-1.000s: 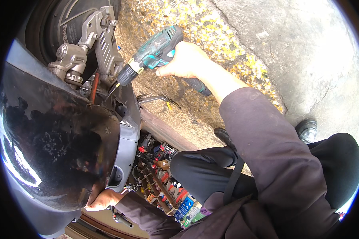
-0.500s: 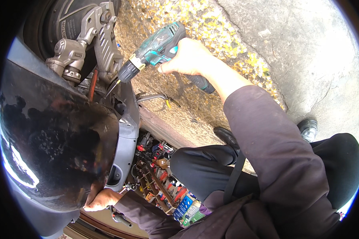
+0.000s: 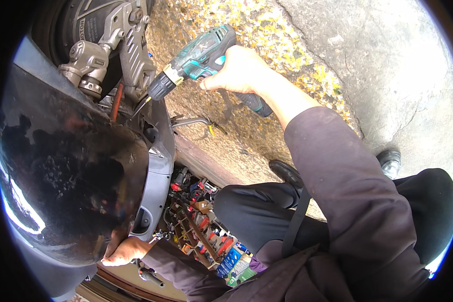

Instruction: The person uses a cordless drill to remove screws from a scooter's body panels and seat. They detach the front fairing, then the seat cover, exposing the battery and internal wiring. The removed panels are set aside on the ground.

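Observation:
My right hand (image 3: 239, 70) grips a teal and black cordless drill (image 3: 199, 60). Its bit points down-left at the metal parts beside the rear wheel of a scooter (image 3: 80, 166). A grey brake caliper and bracket (image 3: 128, 45) sit just left of the bit. My left hand (image 3: 123, 251) rests against the lower edge of the scooter's glossy black body panel, fingers curled on the rim. The bit's tip is partly hidden behind the panel.
An open toolbox (image 3: 201, 231) full of small tools and colourful packets lies on the ground below the scooter. Pliers with a yellow grip (image 3: 201, 123) lie on the rough concrete. My knees and black shoes (image 3: 287, 171) are close to the toolbox.
The drill and my right hand have shifted slightly up and left, closer to the wheel hardware. My left hand stays on the panel edge.

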`<state>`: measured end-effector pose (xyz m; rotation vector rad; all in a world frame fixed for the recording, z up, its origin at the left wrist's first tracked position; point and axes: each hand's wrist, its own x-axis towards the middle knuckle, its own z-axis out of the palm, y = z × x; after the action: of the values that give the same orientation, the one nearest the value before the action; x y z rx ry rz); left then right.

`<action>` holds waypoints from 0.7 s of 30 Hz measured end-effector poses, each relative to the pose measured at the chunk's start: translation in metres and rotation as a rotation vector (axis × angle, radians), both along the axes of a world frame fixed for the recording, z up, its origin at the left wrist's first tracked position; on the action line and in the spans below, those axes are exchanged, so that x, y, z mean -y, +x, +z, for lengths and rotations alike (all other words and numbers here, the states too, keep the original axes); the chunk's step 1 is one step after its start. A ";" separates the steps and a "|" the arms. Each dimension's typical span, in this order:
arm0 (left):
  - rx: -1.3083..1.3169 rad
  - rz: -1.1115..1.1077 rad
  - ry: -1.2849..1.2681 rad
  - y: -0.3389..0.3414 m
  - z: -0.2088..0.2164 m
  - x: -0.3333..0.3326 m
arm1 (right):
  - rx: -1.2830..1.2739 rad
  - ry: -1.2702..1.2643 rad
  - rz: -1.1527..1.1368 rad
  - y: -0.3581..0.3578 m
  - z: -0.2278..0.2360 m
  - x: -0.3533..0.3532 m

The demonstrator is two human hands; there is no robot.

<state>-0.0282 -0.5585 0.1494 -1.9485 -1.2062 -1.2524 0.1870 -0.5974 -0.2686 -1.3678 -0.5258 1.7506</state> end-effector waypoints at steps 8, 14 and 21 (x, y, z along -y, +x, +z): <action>-0.032 -0.024 -0.048 -0.007 0.004 0.000 | -0.014 -0.006 0.037 0.006 0.004 0.002; 0.050 -0.035 -0.104 -0.003 0.001 0.002 | 0.060 -0.021 0.105 0.013 0.007 -0.008; -0.005 0.023 -0.055 0.002 -0.004 0.004 | 0.141 0.018 0.096 0.019 0.006 -0.020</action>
<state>-0.0257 -0.5624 0.1454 -1.9700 -1.2700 -1.2143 0.2061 -0.5777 -0.2621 -1.4819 -0.6935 1.7292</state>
